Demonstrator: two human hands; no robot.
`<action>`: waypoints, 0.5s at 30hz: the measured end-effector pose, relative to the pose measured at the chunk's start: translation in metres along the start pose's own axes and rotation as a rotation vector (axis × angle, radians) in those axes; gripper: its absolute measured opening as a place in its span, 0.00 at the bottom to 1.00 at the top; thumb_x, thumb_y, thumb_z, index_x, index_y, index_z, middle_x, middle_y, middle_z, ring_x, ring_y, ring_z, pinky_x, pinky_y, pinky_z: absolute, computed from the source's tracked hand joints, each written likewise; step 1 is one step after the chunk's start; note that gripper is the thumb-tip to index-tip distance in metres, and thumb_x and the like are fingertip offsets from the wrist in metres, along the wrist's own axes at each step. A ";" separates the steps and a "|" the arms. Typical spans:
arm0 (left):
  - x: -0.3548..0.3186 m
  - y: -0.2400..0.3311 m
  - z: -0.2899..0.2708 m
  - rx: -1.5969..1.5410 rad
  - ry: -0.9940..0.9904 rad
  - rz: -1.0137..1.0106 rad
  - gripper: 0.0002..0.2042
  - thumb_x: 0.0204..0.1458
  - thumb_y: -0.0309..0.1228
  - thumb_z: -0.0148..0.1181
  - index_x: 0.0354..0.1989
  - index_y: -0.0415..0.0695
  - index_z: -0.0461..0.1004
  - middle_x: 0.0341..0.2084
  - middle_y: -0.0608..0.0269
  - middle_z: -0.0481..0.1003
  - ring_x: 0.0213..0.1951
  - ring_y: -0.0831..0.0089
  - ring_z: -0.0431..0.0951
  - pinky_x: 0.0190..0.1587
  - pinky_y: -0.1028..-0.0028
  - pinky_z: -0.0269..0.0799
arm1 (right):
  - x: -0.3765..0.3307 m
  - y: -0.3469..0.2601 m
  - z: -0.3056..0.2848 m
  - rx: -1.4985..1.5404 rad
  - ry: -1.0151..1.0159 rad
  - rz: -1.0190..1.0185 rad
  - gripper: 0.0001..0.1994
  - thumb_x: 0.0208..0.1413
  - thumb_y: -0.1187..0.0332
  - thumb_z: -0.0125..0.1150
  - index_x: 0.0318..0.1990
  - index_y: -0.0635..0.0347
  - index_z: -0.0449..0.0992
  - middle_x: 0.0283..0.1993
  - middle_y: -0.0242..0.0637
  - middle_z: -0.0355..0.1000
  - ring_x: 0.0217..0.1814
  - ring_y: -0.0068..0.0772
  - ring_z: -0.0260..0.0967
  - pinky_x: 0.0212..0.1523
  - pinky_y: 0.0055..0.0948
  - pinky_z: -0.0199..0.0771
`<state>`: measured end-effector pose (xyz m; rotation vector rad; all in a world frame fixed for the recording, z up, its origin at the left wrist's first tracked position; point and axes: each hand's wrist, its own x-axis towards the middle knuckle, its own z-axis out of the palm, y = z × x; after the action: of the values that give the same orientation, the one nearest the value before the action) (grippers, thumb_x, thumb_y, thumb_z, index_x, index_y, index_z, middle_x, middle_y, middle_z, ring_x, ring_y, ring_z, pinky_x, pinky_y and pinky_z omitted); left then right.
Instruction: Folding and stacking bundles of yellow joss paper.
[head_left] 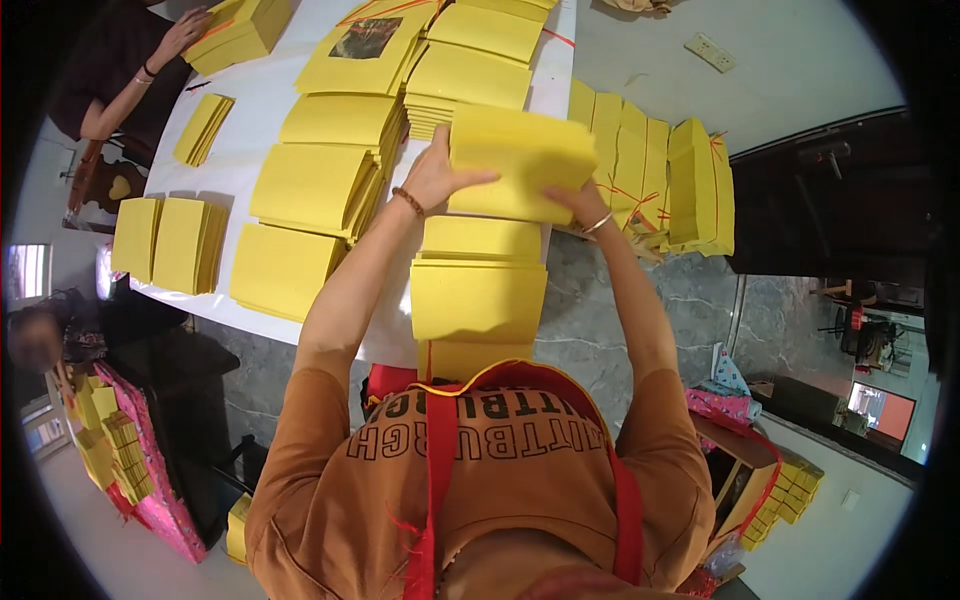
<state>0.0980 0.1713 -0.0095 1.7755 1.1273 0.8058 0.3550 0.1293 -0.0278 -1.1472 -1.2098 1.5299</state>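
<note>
1. Head view: left hand (432,178) and right hand (583,207) each clasp an end of a thick stack of yellow paper sheets (522,161), raised just above the white worktop (262,100) near its right edge; both grips closed on it.
2. Judged: keep the ends level and the sheets squared so none slide out.
3. Flat yellow stacks (478,297) lie directly below; more (318,185) crowd the left; red-tied yellow bundles (655,180) stand beyond the right edge; another person's hand (185,30) works at the far left corner.
</note>
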 end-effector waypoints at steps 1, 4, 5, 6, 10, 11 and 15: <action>-0.001 0.025 -0.003 0.011 0.036 -0.008 0.40 0.41 0.47 0.66 0.56 0.36 0.50 0.46 0.44 0.69 0.49 0.57 0.70 0.50 0.70 0.65 | -0.005 -0.012 0.001 0.000 0.008 0.001 0.29 0.42 0.72 0.68 0.53 0.63 0.62 0.47 0.36 0.69 0.47 0.25 0.68 0.46 0.27 0.70; 0.007 0.072 -0.027 -0.298 -0.016 -0.095 0.39 0.50 0.51 0.54 0.62 0.37 0.46 0.46 0.46 0.69 0.49 0.62 0.70 0.49 0.72 0.65 | -0.009 -0.030 0.000 0.318 0.069 0.006 0.24 0.48 0.67 0.62 0.53 0.62 0.64 0.47 0.36 0.69 0.46 0.26 0.69 0.44 0.29 0.73; 0.008 0.079 -0.033 -0.298 -0.018 -0.084 0.39 0.50 0.51 0.54 0.62 0.37 0.46 0.46 0.46 0.69 0.49 0.62 0.70 0.49 0.72 0.65 | -0.009 -0.025 -0.005 0.524 0.054 0.037 0.22 0.51 0.62 0.57 0.52 0.60 0.65 0.48 0.35 0.70 0.46 0.29 0.70 0.42 0.31 0.74; 0.007 0.084 -0.040 -0.483 -0.016 -0.095 0.37 0.53 0.50 0.50 0.63 0.39 0.45 0.45 0.48 0.69 0.46 0.66 0.71 0.47 0.73 0.66 | -0.010 -0.024 -0.005 0.732 0.037 0.066 0.21 0.54 0.58 0.53 0.52 0.59 0.66 0.48 0.35 0.70 0.45 0.31 0.71 0.41 0.32 0.75; -0.011 0.116 -0.044 -0.794 -0.046 0.021 0.29 0.58 0.44 0.44 0.64 0.42 0.48 0.44 0.51 0.69 0.39 0.77 0.74 0.42 0.78 0.70 | -0.017 -0.023 0.012 1.001 -0.125 -0.031 0.22 0.57 0.53 0.45 0.53 0.57 0.66 0.49 0.36 0.71 0.46 0.34 0.71 0.41 0.35 0.76; -0.018 0.127 -0.039 -0.716 0.023 0.039 0.23 0.59 0.40 0.46 0.59 0.41 0.58 0.41 0.55 0.72 0.36 0.77 0.74 0.41 0.79 0.71 | -0.023 -0.027 0.021 1.096 -0.122 -0.028 0.22 0.57 0.53 0.44 0.53 0.56 0.66 0.49 0.37 0.71 0.47 0.35 0.71 0.42 0.36 0.76; -0.032 0.135 -0.029 -0.625 0.070 0.128 0.16 0.55 0.31 0.52 0.51 0.38 0.68 0.33 0.61 0.75 0.34 0.79 0.74 0.39 0.79 0.71 | -0.040 -0.018 0.036 1.185 -0.097 -0.002 0.24 0.55 0.46 0.42 0.53 0.50 0.67 0.49 0.33 0.72 0.48 0.34 0.71 0.41 0.40 0.76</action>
<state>0.1109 0.1214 0.1222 1.3048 0.6970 1.1558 0.3302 0.0868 -0.0001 -0.2662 -0.1848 1.8590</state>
